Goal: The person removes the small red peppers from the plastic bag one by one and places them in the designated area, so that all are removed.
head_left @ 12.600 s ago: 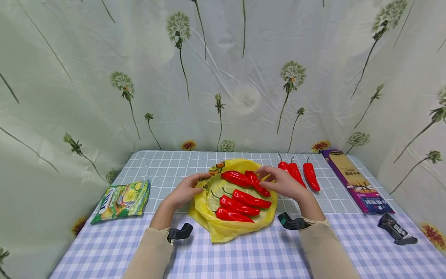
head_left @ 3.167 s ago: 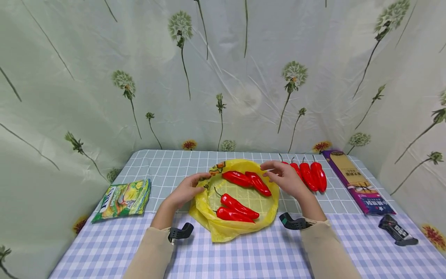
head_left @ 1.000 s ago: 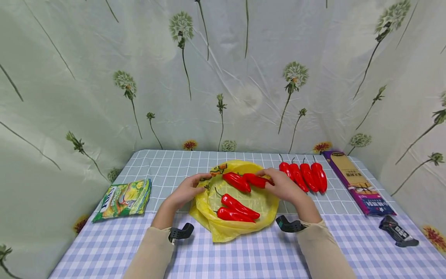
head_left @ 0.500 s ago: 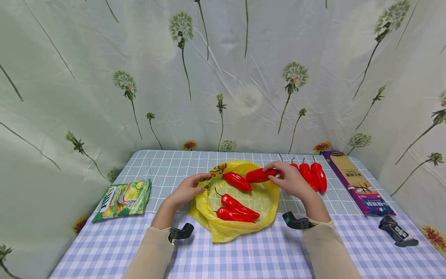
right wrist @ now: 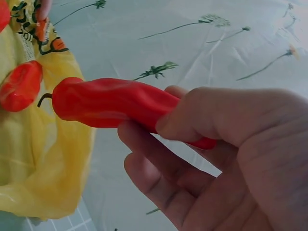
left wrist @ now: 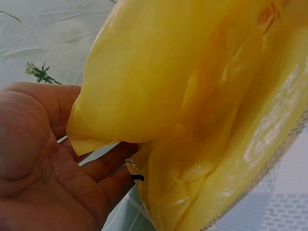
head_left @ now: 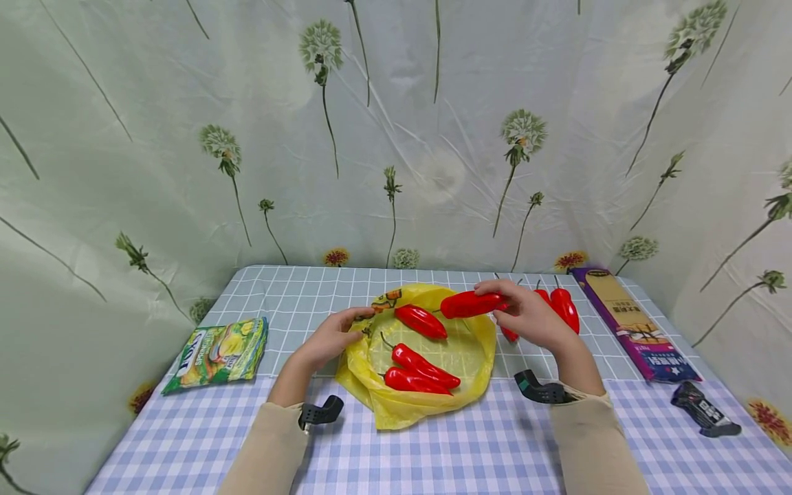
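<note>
Pepper (head_left: 473,304) in Right Hand (head_left: 537,317), at Rim of Yellow Bag (head_left: 427,411)

Item one: red pepper, lifted, right of centre in the head view, overlapping the bag's upper-right rim. Stem toward the left; tapered end toward the palm. Grip: right thumb on one side, fingers on the other, pinching the pepper toward its tapered end; two lower fingers bent loosely beneath it in the right wrist view.

Item two: bag, thin yellow film, mouth spread, centre of frame. Contents: three red peppers (head_left: 425,366), one at the upper left of the mouth, two lying close together at the lower part.

Item three: left hand (head_left: 328,340), at the bag's left edge. Fingertips concealed behind film in the left wrist view; whether they pinch it cannot be told.

Item four: further peppers (head_left: 564,309), red, right of the bag, partly hidden by the right hand.

Surroundings: green packet (head_left: 216,354), printed, left of frame; purple packet (head_left: 637,326), slanting, right of frame; small black wrapper (head_left: 705,409), lower right; tablecloth (head_left: 396,457), blue-and-white check below, grey-blue grid above; pale curtain (head_left: 445,137) with dandelion print, upper frame.
</note>
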A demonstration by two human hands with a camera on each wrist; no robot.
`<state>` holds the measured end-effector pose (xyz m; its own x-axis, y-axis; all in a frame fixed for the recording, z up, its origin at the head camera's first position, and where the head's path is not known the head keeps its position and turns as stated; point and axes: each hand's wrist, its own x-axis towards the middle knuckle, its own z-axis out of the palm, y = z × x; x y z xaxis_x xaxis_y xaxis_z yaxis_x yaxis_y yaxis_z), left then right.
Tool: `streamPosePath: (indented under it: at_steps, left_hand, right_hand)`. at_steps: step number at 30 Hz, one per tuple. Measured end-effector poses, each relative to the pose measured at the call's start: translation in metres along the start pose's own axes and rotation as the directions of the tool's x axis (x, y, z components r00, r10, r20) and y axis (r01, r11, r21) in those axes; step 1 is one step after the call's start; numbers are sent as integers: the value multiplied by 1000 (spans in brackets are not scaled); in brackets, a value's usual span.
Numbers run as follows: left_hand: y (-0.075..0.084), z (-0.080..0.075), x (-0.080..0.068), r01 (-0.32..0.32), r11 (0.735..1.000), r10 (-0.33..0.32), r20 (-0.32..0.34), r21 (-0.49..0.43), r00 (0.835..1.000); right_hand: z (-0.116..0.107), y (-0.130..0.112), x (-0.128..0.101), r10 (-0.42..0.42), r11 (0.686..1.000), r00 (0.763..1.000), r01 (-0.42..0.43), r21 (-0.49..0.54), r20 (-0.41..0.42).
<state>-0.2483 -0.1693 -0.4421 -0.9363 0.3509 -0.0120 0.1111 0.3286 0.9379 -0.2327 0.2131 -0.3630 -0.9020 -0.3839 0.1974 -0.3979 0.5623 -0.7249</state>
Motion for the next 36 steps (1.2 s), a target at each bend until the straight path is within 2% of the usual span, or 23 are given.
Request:
streamPosePath:
  at_steps: [7,17,24,31,34,36]
  left_hand:
    - [1,0,0,16,1000,-16,-3,-3,1000]
    - [-1,-1,1,17,1000,-17,1,-8,1000]
    - [-2,0,1,15,1000,-15,6,-15,1000]
    - [-1,0,0,22,1000,-22,8,-17,1000]
    - [-1,0,1,22,1000,-22,5,-9,1000]
    - [-1,0,1,24,1000,-24,2,-9,1000]
  right_hand:
    - [-9,2,-4,38,999,999,-37,16,-29]
    - [-21,0,-11,109,994,984,-109,7,-140]
    - [-27,7,-15,137,991,978,-136,19,-159]
    - [-33,12,-19,143,990,980,-144,5,-139]
    - [-36,13,-21,146,989,973,-150,-8,-179]
    - [-38,13,-22,138,990,962,-143,-6,-234]
